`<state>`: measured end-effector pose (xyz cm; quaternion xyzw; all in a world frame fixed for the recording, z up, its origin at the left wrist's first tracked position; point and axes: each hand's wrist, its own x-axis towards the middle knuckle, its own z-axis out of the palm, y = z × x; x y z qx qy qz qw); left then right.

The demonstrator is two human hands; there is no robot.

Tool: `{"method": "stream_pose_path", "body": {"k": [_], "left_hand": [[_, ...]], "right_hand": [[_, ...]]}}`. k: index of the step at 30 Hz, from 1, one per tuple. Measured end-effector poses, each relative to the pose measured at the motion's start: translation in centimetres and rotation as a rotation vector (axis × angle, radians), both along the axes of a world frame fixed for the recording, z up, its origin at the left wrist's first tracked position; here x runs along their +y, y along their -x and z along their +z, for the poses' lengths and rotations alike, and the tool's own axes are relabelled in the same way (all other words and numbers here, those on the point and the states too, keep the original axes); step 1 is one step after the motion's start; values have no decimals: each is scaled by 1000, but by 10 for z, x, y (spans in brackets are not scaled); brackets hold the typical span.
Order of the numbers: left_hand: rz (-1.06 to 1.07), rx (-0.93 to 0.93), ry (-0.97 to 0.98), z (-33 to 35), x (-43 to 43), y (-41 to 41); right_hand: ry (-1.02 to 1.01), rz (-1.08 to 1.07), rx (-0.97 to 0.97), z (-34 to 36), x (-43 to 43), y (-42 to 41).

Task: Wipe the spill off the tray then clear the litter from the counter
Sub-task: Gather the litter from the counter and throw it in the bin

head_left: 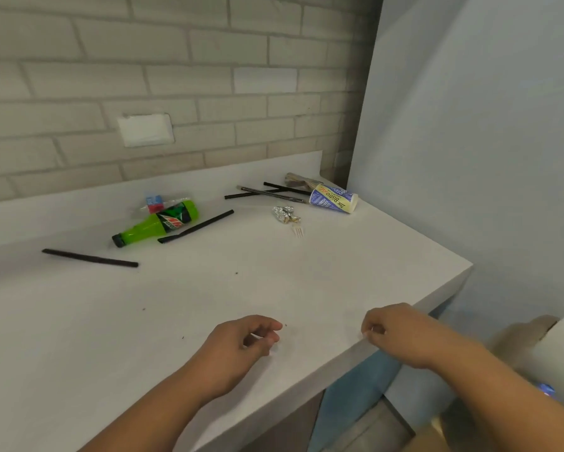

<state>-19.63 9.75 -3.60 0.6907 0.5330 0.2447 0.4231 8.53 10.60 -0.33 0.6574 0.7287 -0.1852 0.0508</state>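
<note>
The white bench (274, 288) fills most of the room's corner. No tray shows on it, so I cannot say whether the spill is wiped, and the litter all looks left to clear. Well nearer than the green bottle (158, 223), the left hand (241, 340) hangs with a slack, empty grip. The right hand (394, 331) curls at the bench edge, and I cannot tell whether its grip pinches anything. The bottle lies on its side by the brick wall (209, 76), its long axis slanting, cap toward the near left. Well right of it a paper cup (334, 199) lies tipped, mouth rightward, with crossed black straws (267, 192) between them. Another straw (196, 226) lies just beside the bottle, roughly parallel. Crumpled foil (284, 214) and a tiny fork (297, 230) lie to the bottle's right.
</note>
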Motion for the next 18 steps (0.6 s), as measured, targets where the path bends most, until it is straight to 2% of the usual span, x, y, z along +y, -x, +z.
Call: {"method": "stream_pose_path", "body": {"k": [9, 18], "left_hand": [[220, -32, 9, -1, 7, 133], [287, 130, -75, -9, 33, 228]], "right_hand": [[-106, 156, 124, -5, 25, 135], [-127, 251, 186, -24, 46, 230]]}}
